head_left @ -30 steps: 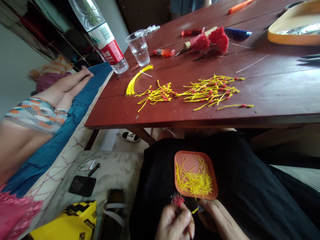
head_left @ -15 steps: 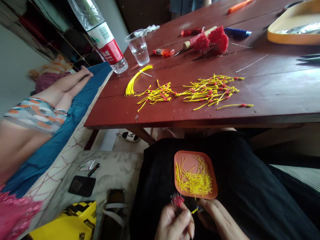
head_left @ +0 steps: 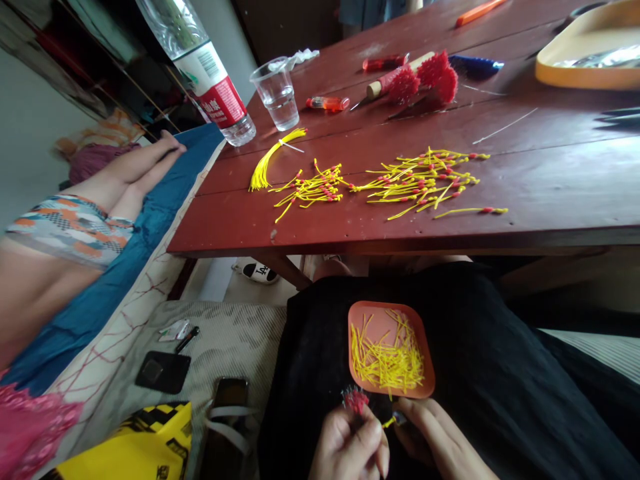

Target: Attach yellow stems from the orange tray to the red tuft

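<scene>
down at the bottom edge i had both hands close together over the lap. the left hand [head_left: 350,445] was clenched around a small bunch of red-tipped pieces [head_left: 355,401], the red heads poking up above the thumb. the right hand [head_left: 440,443] pinched a short yellow strand [head_left: 389,421] between fingertips, its free end pointing toward the left hand, just beside the bunch. i couldn't tell whether strand and bunch actually touched.

just beyond the fingers, an orange tray [head_left: 370,317] sat on the black cloth [head_left: 500,373] across the lap, with loose yellow strands [head_left: 387,363] heaped in its nearer half. to the left, on a pale patterned mat, lay a dark phone [head_left: 163,372], another phone [head_left: 231,392] and a yellow-and-black bag [head_left: 135,447].

further out came the dark red table [head_left: 550,193]. on its near part i saw a spread of yellow strands with red tips [head_left: 420,180], a smaller cluster [head_left: 313,190] left of it, and a tied yellow bundle [head_left: 267,163] further left. behind those stood a clear plastic cup [head_left: 277,93], a water bottle [head_left: 210,77] with a red label, an orange lighter [head_left: 327,103], and red tufts on a stick [head_left: 425,77]. at the far right corner sat a yellow tray [head_left: 585,60]. off to the left another person's legs [head_left: 125,173] lay on a blue sheet.
</scene>
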### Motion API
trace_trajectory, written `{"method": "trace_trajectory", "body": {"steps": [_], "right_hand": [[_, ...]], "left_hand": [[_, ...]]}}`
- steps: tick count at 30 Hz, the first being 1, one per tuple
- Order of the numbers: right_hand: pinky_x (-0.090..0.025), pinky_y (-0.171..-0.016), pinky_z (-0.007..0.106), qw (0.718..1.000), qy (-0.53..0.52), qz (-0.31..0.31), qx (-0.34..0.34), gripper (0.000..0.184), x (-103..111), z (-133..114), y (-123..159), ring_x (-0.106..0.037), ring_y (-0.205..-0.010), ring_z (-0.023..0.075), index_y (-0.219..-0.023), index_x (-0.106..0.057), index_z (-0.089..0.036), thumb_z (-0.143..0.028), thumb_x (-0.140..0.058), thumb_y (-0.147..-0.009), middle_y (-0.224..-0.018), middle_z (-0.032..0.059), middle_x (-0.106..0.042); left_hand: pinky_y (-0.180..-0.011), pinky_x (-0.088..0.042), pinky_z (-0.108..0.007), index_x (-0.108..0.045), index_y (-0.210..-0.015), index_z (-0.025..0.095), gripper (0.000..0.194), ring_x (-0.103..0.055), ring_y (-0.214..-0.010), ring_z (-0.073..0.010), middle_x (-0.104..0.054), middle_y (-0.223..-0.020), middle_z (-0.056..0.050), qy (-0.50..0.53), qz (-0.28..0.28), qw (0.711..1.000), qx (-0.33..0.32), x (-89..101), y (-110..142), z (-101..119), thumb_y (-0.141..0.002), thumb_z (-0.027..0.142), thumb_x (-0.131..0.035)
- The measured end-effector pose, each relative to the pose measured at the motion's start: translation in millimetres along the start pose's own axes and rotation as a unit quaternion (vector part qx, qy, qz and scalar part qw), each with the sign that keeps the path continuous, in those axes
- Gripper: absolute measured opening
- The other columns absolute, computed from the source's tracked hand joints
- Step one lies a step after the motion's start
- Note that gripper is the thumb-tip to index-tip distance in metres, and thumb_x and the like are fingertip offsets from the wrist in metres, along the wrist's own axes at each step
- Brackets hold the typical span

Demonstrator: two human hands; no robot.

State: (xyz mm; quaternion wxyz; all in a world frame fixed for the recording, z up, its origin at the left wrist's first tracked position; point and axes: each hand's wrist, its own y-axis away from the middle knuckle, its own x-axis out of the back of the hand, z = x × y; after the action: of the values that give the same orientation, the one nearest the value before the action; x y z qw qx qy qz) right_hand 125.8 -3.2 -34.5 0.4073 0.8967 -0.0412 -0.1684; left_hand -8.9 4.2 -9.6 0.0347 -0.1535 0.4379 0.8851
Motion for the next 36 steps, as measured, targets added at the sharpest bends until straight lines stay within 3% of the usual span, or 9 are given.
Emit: {"method": "trace_trajectory", "body": {"steps": [10,25,31,36], "right_hand": [[-0.034,-0.049,0.023,1.0,-0.018,-0.012,-0.007,0.037,-1.2,-0.5,-0.6,-0.035,-0.054,0.0134,-0.055,-0.051,-0.02,-0.056,-0.058,-0.064,-0.054,-0.005,-0.041],[-0.034,-0.052,0.024,0.999,-0.028,0.012,-0.009,0.04,-3.5,-3.4,1.2,-0.04,-0.055,0.0131,-0.063,-0.058,-0.014,-0.054,-0.062,-0.061,-0.055,-0.0038,-0.048],[-0.028,-0.047,0.023,0.999,-0.024,-0.023,-0.007,0.038,-3.2,-3.1,0.3,-0.032,-0.049,0.0102,-0.057,-0.05,-0.017,-0.053,-0.06,-0.064,-0.05,-0.0072,-0.038],[-0.031,-0.049,0.023,0.999,-0.036,-0.017,-0.01,0.038,-1.8,3.1,-2.3,-0.034,-0.052,0.0114,-0.058,-0.049,-0.018,-0.054,-0.058,-0.065,-0.052,-0.0059,-0.042]], "left_hand": [[-0.041,-0.013,-0.021,-0.049,-0.066,0.016,0.044,-0.026,-0.035,-0.0016,-0.051,-0.043,0.006,-0.002,-0.004,1.0,0.002,-1.2,0.3,2.7,-0.055,0.052,-0.072],[-0.041,-0.013,-0.021,-0.05,-0.063,0.015,0.044,-0.026,-0.035,-0.0018,-0.051,-0.043,0.005,-0.003,-0.009,1.0,0.006,-2.7,1.6,6.2,-0.055,0.052,-0.072],[-0.041,-0.013,-0.021,-0.049,-0.062,0.016,0.044,-0.026,-0.034,-0.0019,-0.049,-0.041,0.005,-0.015,-0.011,1.0,0.001,-0.7,-0.7,2.5,-0.056,0.054,-0.07],[-0.041,-0.013,-0.021,-0.049,-0.065,0.016,0.044,-0.026,-0.035,-0.0015,-0.05,-0.042,0.006,-0.004,0.002,1.0,0.008,-3.2,0.8,4.5,-0.054,0.052,-0.072]]}}
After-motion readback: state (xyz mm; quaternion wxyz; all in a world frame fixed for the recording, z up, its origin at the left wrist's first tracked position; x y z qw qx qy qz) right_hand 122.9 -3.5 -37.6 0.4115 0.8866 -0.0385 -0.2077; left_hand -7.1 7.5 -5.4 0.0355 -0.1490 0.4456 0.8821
